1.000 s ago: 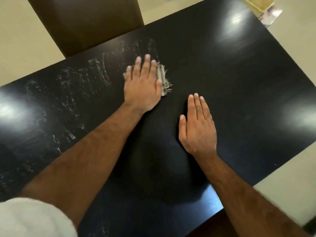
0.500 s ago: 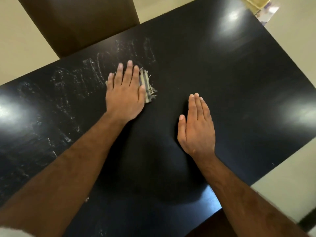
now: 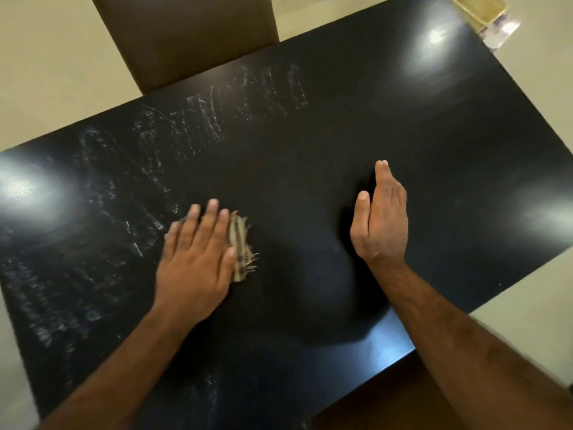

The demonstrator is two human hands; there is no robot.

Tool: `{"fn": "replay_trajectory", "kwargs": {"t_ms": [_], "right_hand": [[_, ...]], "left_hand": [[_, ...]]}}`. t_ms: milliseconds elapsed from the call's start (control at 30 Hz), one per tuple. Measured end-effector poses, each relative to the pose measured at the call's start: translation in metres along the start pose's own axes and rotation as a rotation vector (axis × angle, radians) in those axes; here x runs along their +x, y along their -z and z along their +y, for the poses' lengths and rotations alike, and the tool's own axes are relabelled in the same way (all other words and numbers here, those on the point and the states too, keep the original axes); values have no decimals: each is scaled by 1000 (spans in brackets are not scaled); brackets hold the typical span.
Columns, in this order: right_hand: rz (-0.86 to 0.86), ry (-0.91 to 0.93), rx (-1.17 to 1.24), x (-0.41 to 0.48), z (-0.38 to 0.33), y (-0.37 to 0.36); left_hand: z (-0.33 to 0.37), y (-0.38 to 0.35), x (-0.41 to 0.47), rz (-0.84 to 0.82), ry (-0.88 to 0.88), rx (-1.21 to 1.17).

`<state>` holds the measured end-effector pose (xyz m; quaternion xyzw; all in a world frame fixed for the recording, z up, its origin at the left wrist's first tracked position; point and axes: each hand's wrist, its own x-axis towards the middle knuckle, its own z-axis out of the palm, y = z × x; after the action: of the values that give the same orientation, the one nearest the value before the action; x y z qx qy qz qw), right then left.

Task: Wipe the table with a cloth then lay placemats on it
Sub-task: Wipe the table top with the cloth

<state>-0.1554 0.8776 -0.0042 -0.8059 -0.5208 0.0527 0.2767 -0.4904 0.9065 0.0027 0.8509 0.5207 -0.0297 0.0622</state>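
Note:
A black glossy table point(image 3: 387, 125) fills the view, with pale wet wipe streaks point(image 3: 173, 141) across its left and far parts. My left hand point(image 3: 195, 259) lies flat, palm down, pressing a small folded striped cloth point(image 3: 241, 246) with a frayed fringe onto the tabletop; only the cloth's right edge shows past my fingers. My right hand point(image 3: 381, 221) is tilted on its little-finger edge at the table's middle, fingers together and straight, holding nothing. No placemat is clearly in view.
A brown chair back point(image 3: 189, 38) stands against the table's far edge. A yellowish flat object point(image 3: 479, 7) lies on the floor past the far right corner. Another brown chair seat point(image 3: 381, 408) shows under the near edge. Beige floor surrounds the table.
My left hand has slid the cloth toward me and to the left, leaving fresh streaks. My right hand has lifted from flat onto its edge.

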Motion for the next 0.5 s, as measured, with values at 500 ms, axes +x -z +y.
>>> {"fn": "replay_trajectory", "kwargs": {"t_ms": [500], "right_hand": [[-190, 326, -225, -103, -54, -5]], "left_hand": [[20, -7, -85, 0, -56, -49]]}}
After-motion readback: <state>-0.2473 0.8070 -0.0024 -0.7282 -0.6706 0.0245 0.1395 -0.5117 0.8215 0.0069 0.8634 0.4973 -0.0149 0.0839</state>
